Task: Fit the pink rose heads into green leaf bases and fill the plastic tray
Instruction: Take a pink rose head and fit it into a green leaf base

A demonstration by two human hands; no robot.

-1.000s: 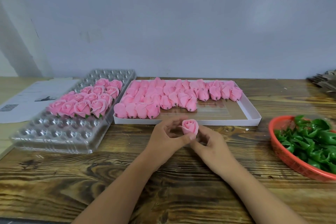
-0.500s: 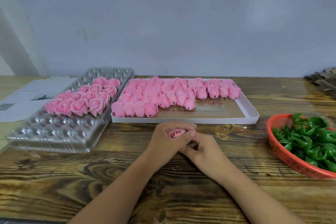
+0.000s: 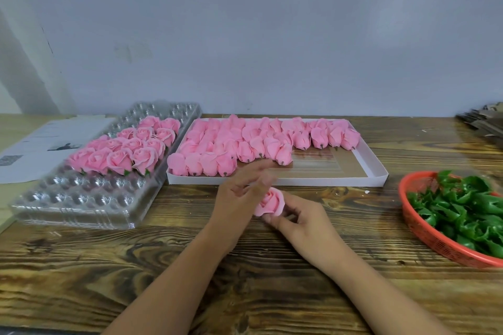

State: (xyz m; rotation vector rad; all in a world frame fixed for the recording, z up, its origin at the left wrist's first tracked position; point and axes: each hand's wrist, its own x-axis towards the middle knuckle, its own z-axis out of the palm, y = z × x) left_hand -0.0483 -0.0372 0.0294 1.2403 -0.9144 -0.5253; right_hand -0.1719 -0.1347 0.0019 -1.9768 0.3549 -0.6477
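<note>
At ten o'clock our clear plastic tray (image 3: 81, 198) holds about fifteen finished roses (image 3: 128, 149). At twelve, the white box (image 3: 375, 168) is packed with pink rose heads (image 3: 245, 141), too many to count. At three, a red basket (image 3: 424, 236) holds green leaf bases (image 3: 462, 207). Our right hand (image 3: 304, 223) pinches one rose head (image 3: 270, 202) over the wooden table (image 3: 109, 266); our left hand (image 3: 239, 193) touches it, fingers spread loosely.

Right hand (image 3: 302, 221) pinches pink rose head (image 3: 270, 202); left hand (image 3: 241, 193) fingers extended beside it.
</note>
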